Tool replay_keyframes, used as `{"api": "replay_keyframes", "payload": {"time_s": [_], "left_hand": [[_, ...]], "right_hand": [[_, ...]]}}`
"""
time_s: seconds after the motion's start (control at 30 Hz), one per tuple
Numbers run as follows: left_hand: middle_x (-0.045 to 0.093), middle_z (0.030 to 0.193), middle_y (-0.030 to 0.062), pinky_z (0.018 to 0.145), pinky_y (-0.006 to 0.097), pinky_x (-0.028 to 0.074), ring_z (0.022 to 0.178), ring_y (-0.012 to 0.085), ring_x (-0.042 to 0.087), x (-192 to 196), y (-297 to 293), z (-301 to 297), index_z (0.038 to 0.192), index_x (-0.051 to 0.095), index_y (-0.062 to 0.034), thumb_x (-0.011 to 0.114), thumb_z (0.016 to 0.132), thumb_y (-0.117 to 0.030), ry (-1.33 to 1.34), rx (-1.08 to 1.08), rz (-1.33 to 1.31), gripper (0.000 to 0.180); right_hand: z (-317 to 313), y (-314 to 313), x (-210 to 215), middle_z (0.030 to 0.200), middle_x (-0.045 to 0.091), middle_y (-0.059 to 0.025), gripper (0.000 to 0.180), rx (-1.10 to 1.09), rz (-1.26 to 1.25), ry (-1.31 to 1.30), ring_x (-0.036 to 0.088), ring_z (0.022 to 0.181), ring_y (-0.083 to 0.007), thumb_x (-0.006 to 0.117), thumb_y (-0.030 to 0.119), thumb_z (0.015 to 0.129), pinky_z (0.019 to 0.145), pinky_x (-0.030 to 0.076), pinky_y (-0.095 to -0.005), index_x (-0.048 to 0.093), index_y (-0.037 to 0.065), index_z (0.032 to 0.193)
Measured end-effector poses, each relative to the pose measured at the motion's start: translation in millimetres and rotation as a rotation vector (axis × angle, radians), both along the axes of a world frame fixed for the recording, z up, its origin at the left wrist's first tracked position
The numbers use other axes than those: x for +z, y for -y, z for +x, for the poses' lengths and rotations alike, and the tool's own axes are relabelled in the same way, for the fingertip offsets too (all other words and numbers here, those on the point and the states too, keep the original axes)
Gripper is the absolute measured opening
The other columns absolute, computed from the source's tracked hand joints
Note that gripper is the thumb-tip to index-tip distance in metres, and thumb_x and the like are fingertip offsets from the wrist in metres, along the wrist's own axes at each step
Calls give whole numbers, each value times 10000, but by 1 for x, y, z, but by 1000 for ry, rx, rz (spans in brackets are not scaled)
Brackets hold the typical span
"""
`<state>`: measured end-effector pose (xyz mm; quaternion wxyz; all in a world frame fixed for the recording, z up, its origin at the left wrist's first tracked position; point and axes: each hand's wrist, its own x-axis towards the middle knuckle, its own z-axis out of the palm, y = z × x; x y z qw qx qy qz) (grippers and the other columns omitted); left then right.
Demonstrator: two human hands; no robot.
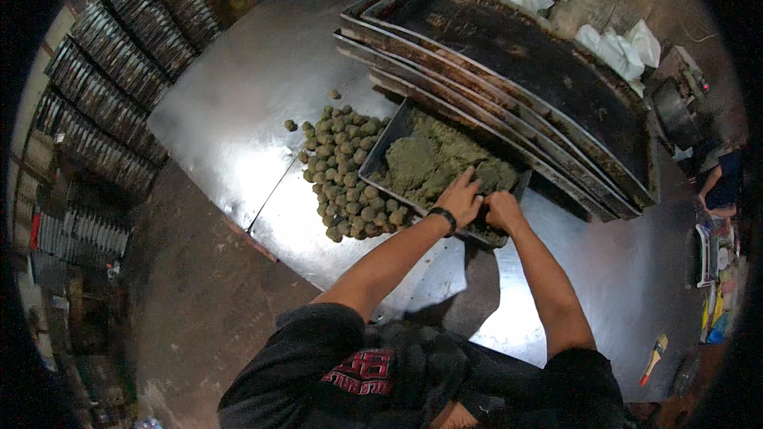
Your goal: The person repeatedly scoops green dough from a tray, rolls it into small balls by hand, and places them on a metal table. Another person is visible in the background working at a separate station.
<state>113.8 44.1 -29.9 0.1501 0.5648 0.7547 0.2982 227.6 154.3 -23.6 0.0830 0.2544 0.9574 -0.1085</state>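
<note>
A rectangular metal tray (380, 184) holds a mass of greenish-brown dough or paste (437, 147). My left hand (461, 197), with a dark band at its wrist, rests on the paste with its fingers stretched out and somewhat apart. Close beside it, my right hand (501, 210) is curled into a closed shape at the tray's near right end. Whatever its fingers grip is hidden from view. To the left of the tray lies a heap of small round balls (342, 167) of similar colour, on a shiny metal table (226, 123).
Behind the tray stands a stack of large, dark, stained baking trays (509, 48). White bags (616, 52) lie beyond it. Racks packed with trays (103, 71) line the left side. At the table's right lies a brush (655, 359); another person's arm (710, 183) shows at far right.
</note>
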Motion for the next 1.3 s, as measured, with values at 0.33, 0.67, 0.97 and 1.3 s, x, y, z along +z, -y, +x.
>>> {"api": "replay_keyframes", "payload": {"time_s": [0.33,0.67,0.97,1.3], "left_hand": [[554,754,101,474,338,487,610,200,569,74,-8,12,1015,509,-84,337,908,-484,1768,341,43,448],[603,853,194,685,433,476,780,326,588,31,-7,7,962,582,5,240,938,-277,274,349,-124,444],[584,780,192,605,406,492,685,302,596,36,-4,-22,962,562,43,412,883,-451,652,412,-40,523],[538,586,63,339,260,285,406,127,426,44,-20,-17,746,536,-26,558,862,-249,1658,535,169,252]], "right_hand": [[-3,16,44,993,562,-61,456,-280,-744,-916,557,857,-180,687,87,691,723,482,-322,525,71,1116],[-12,48,79,800,636,-152,322,-56,-108,-629,622,658,-222,691,134,636,615,485,-333,623,27,933],[-5,46,59,814,570,-78,374,-629,-1433,-949,580,693,-175,598,168,696,523,463,-266,556,53,1049],[-15,13,15,722,526,-32,192,-976,-1522,-1419,470,576,-98,614,221,805,415,331,-201,497,69,811]]}}
